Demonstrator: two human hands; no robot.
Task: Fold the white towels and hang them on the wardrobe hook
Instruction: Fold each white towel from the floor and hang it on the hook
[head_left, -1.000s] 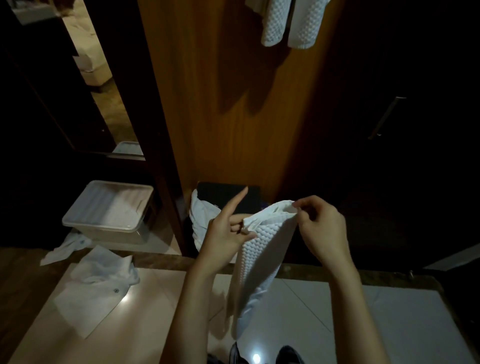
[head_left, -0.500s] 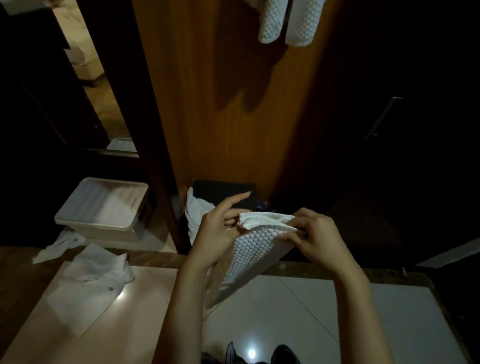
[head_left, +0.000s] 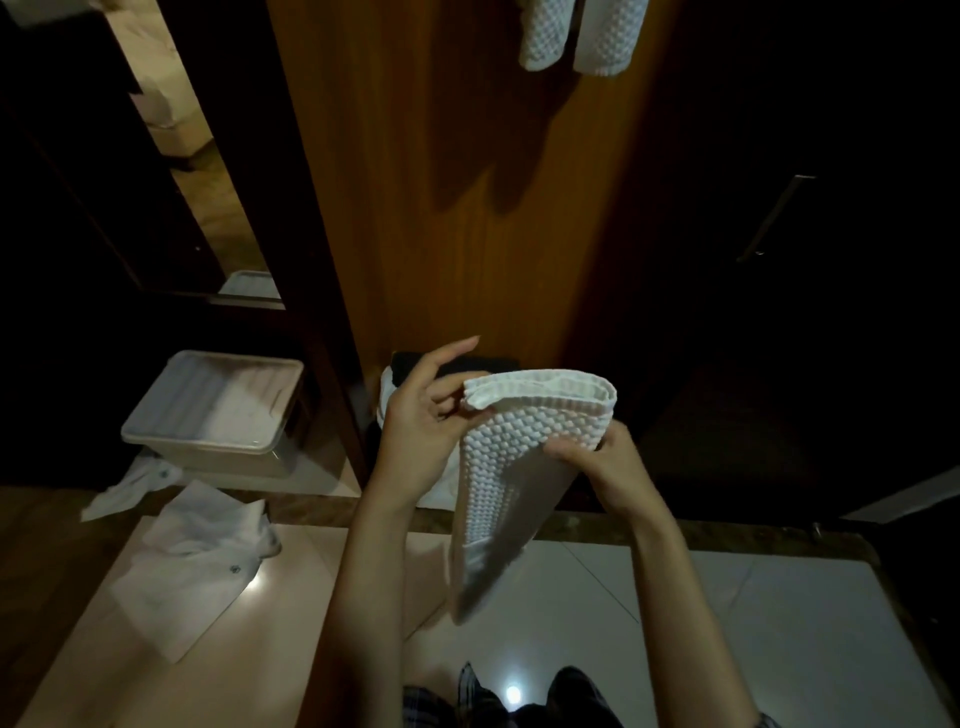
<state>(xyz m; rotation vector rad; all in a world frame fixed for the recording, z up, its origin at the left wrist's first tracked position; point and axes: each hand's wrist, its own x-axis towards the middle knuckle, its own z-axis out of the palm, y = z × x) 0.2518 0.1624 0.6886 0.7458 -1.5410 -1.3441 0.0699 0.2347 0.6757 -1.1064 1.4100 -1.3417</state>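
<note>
Both hands are holding a folded towel (head_left: 511, 467) upright before the wardrobe (head_left: 441, 208). The left hand (head_left: 421, 431) is pinching its upper left corner, forefinger extended; the right hand (head_left: 605, 467) is gripping the right edge, fingertips hidden behind cloth. Hung towels (head_left: 576, 36) are cut off above.

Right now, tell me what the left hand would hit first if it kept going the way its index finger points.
The left hand pinches the folded white towel, its index finger pointing up and away. Straight on, it would probably meet the wooden wardrobe panel first; nothing shows in between, though depth is hard to judge.
</note>
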